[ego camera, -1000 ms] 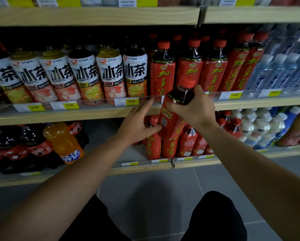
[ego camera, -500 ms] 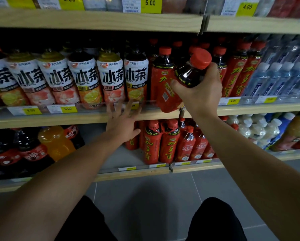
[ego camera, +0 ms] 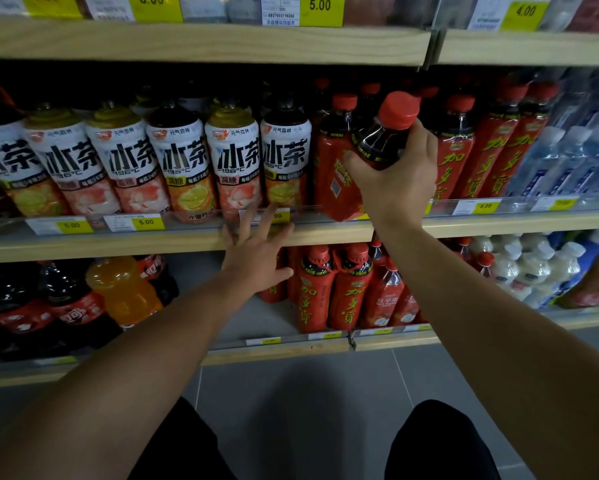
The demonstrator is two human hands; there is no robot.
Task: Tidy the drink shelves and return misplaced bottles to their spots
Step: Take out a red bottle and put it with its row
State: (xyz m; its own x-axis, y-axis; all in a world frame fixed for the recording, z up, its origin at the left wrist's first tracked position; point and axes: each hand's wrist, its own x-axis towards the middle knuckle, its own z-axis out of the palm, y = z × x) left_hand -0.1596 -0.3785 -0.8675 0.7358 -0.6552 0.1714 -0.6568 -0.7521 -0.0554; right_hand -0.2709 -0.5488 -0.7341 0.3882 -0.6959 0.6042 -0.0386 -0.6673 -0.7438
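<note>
You're in a shop's drinks aisle: wooden shelves (ego camera: 201,43) packed with rows of identical tea bottles (ego camera: 178,168), red-capped bottles (ego camera: 495,150) and water bottles (ego camera: 568,161), with yellow price tags (ego camera: 145,222) clipped along every shelf edge.

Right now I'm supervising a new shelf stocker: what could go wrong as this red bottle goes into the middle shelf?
The right hand holds the red-capped bottle tilted, by its neck and shoulder; its base could catch the clear front rail and slip. The row of red bottles behind looks packed, so pushing in could topple neighbours. The left hand hovers spread at the shelf edge, not supporting anything.
</note>
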